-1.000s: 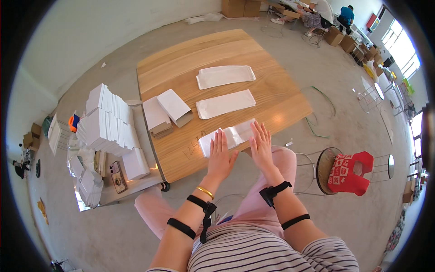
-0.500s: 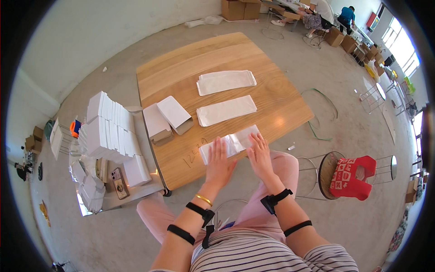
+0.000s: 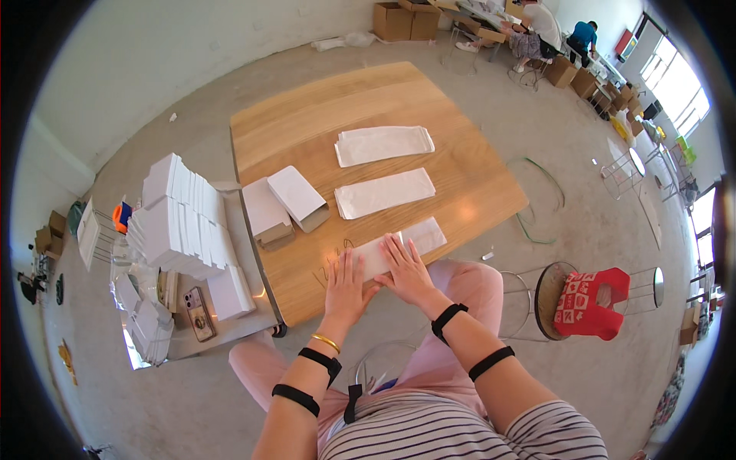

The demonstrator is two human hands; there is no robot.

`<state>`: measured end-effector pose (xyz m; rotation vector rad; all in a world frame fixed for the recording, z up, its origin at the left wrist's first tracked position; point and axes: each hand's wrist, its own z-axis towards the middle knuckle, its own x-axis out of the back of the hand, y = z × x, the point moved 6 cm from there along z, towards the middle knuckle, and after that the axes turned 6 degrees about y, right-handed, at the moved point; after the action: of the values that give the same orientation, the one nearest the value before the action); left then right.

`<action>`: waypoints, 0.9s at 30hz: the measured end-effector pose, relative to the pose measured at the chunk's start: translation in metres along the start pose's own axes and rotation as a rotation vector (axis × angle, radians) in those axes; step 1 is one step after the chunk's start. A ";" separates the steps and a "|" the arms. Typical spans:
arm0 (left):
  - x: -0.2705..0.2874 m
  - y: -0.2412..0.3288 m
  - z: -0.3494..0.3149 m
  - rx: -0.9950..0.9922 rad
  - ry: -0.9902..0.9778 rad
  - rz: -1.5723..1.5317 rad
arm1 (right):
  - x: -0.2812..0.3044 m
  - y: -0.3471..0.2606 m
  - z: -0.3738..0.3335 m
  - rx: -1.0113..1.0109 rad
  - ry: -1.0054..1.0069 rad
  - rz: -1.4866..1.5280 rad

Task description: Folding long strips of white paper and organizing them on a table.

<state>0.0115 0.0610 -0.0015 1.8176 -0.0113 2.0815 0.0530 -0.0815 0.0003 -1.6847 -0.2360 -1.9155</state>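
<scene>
A flat white packet with a glossy clear wrapping [image 3: 424, 237] lies at the near edge of the wooden table [image 3: 307, 107]. My left hand [image 3: 346, 290] rests flat on its left end, fingers stretched out. Across its middle lies my right hand [image 3: 408, 273], fingers also extended, the thumbs close together. Beyond it are two similar white stacks, a nearer one [image 3: 386, 193] and a farther one [image 3: 385, 146], side by side and roughly parallel. Two white boxes, one flat [image 3: 264, 205] and one leaning over it [image 3: 296, 193], sit to the left.
Left of the table, a lower surface holds tall stacks of white boxes [image 3: 188, 215] and a phone [image 3: 199, 314]. A red bag [image 3: 590, 303] rests on a round stool at right. Cardboard boxes [image 3: 392, 21] and two people [image 3: 537, 31] are in the background.
My right hand has slid left, from the packet's right end to its middle. My left hand has shifted slightly left and down. The packet's right end is now uncovered.
</scene>
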 end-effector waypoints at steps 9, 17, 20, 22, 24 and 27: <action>0.011 -0.009 -0.011 0.080 0.125 -0.099 | 0.016 -0.001 0.051 0.006 0.097 0.124; 0.030 -0.029 -0.030 0.181 0.220 -0.278 | -0.007 0.013 0.108 -0.144 -0.002 0.002; 0.040 -0.033 -0.029 0.243 0.225 -0.377 | -0.009 0.025 0.109 -0.179 0.015 0.041; 0.044 -0.036 -0.026 0.261 0.273 -0.428 | -0.004 0.024 0.109 -0.182 0.039 0.073; 0.042 -0.036 -0.016 0.275 0.239 -0.543 | 0.009 0.019 0.106 -0.146 0.122 0.185; 0.022 -0.049 -0.012 0.450 0.230 -0.890 | 0.033 -0.030 0.095 -0.004 0.176 0.292</action>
<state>0.0119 0.1156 0.0061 1.3634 1.1748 1.6574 0.1168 -0.0202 0.0568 -1.4513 0.0785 -1.8272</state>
